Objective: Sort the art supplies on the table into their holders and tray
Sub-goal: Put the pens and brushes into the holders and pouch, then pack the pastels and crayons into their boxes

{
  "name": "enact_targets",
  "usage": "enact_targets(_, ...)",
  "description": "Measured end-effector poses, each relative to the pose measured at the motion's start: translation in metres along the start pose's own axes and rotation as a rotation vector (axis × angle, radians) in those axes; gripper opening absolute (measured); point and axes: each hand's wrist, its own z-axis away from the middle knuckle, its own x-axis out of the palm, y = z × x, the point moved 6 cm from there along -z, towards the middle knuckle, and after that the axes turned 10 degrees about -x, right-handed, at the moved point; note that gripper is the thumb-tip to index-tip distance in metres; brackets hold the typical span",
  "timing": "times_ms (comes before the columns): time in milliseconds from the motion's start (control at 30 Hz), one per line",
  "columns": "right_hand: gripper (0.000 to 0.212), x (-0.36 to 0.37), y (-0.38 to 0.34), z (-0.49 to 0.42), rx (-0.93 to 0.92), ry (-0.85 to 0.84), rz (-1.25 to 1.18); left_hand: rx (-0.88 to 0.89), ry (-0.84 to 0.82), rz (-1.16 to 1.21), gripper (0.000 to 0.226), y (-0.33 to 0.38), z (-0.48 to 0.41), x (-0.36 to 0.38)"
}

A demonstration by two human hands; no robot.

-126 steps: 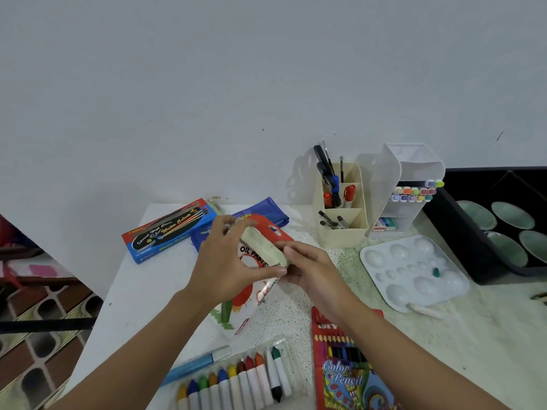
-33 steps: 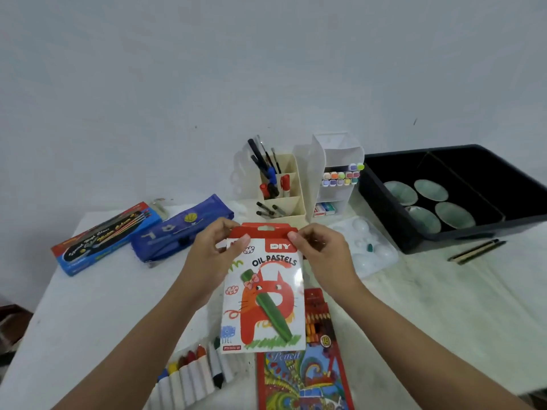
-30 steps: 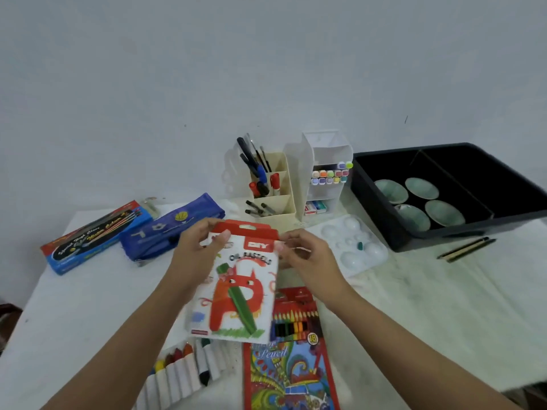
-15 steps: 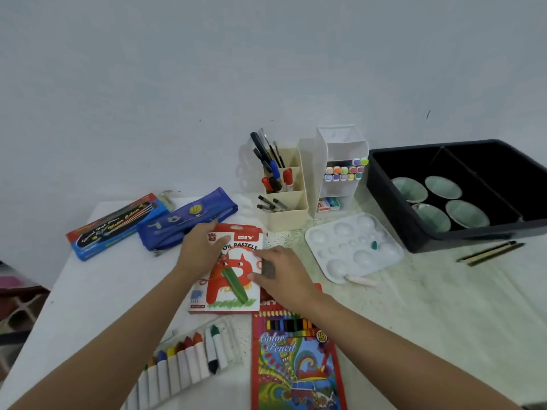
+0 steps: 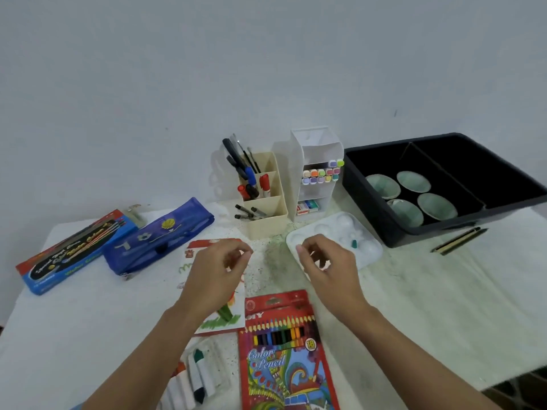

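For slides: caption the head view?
Empty left hand hovers over red-and-white cardboard box, empty right hand over white plastic paint palette.

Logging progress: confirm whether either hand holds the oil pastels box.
No, the box lies flat on the table; left hand and right hand are empty.

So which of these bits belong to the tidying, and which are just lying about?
Job: oil pastels box, colour pencil box, crayon set, loose pencils, beige holder, white organiser, black tray.
Probably just there: green bowls, markers already slotted.
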Motion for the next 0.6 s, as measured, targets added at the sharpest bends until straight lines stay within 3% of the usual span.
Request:
enact_targets(100, 0.021, -0.063, 0.019, 0.016, 0.014, 0.180, 0.036, 0.088, -0.136, 0.131, 0.009, 0.046, 0.009, 0.036)
enact_targets(233, 0.020, -0.141, 0.069, 0.035, 0.047, 0.211, 0.198, 0.165, -0.233, 0.179, 0.011, 0.092, 0.012, 0.101)
enact_targets(367, 0.010, -0.212, 0.145, 0.048, 0.135, 0.100, 0.384, 0.211, -0.286, 0.155, 0.011, 0.137, 0.012, 0.169)
enact_targets(433, 0.015, -0.237, 0.180, 0.051, 0.135, 0.010, 0.469, 0.216, -0.296, 0.131, 0.010, 0.156, 0.012, 0.203)
enact_targets(600, 0.035, -0.266, 0.244, 0.037, -0.036, -0.184, 0.583, 0.245, -0.268, 0.073, 0.021, 0.195, 0.007, 0.285)
